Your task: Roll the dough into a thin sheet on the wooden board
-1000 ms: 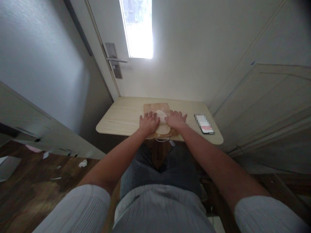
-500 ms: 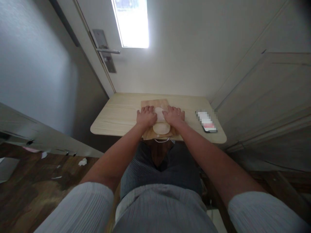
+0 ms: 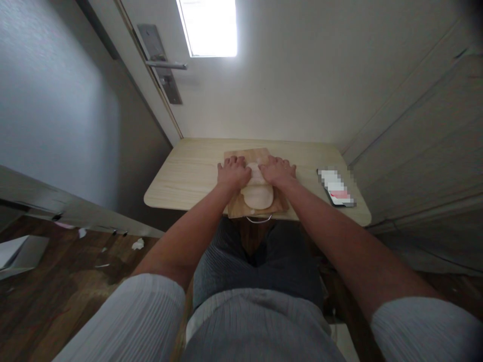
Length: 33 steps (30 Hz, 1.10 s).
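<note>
A pale, flattened lump of dough (image 3: 258,197) lies on a small wooden cutting board (image 3: 245,153) at the table's front edge. A crease crosses the dough between its far and near parts. My left hand (image 3: 234,172) rests at its left side, fingers spread forward and thumb touching the far part. On the right side my right hand (image 3: 278,170) mirrors it, fingers apart and thumb on the dough. The palms partly hide the board and the dough's sides. The board's metal handle (image 3: 258,219) sticks out past the edge towards me.
The light wooden table (image 3: 181,173) has rounded corners and stands against a door with a lever handle (image 3: 168,65). A phone (image 3: 335,188), partly pixelated, lies at the table's right. White scraps (image 3: 138,244) and a white box (image 3: 24,254) are on the floor at left.
The view has tilted and shifted slightly, so the table appears a little larger and further right. Both hands stay on the dough; its near part shows a little more.
</note>
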Tool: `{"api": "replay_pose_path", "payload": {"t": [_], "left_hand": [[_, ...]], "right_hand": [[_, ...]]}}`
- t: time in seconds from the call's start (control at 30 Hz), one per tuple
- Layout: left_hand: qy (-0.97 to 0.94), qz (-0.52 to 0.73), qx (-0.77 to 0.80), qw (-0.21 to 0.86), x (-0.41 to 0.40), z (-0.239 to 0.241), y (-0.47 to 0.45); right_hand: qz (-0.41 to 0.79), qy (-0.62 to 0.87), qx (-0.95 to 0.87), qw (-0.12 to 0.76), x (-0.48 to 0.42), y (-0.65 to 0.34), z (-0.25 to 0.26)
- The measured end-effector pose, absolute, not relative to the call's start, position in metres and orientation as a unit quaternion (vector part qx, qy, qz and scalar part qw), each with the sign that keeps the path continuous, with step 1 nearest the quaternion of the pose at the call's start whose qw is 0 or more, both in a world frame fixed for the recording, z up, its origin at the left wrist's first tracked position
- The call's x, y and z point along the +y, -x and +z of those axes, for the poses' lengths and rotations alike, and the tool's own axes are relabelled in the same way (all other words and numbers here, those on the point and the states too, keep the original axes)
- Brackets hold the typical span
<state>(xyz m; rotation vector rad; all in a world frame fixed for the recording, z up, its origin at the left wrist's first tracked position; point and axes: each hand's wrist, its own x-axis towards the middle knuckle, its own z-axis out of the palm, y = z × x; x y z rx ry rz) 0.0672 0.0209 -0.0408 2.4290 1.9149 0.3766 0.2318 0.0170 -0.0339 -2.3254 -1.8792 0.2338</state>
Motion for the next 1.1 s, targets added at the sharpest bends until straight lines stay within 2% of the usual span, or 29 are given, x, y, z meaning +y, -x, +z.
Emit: {"api": "replay_pose_path", "payload": {"t": [0.4, 0.73, 1.1], "left_hand": [[-0.731, 0.127, 0.670, -0.013, 0.028, -0.039, -0.074], [-0.748, 0.143, 0.648, 0.004, 0.041, -0.040, -0.071], [-0.746, 0.140, 0.650, -0.003, 0.054, -0.042, -0.072]], "right_hand": [[0.067, 0.785, -0.611, 0.074, 0.033, -0.231, -0.035], [0.038, 0.778, -0.618, 0.103, 0.035, -0.229, -0.032], [0.038, 0.777, -0.622, 0.093, 0.048, -0.230, -0.030]]}}
